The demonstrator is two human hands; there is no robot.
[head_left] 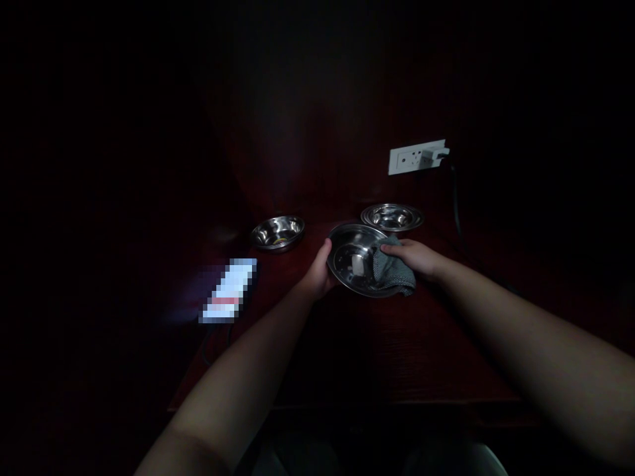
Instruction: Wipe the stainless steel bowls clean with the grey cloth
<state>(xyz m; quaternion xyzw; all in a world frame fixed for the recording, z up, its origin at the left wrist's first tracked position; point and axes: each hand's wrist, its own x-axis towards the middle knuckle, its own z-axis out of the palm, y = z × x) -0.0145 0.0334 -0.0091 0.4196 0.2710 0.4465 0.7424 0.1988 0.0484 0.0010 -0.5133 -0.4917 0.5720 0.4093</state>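
Observation:
The scene is very dark. My left hand (319, 272) grips the left rim of a shiny steel plate (351, 258), held tilted above a dark red wooden table (421, 357). My right hand (414, 256) presses a grey cloth (391, 271) against the plate's right side, fingers closed on the cloth. Part of the plate's right edge is hidden behind the cloth.
A steel bowl (278, 232) sits on the table to the left and a second steel dish (391, 216) lies just behind the held plate. A lit phone screen (229, 289) lies at the left. A white wall socket (415, 157) with a plug and dark cable is behind.

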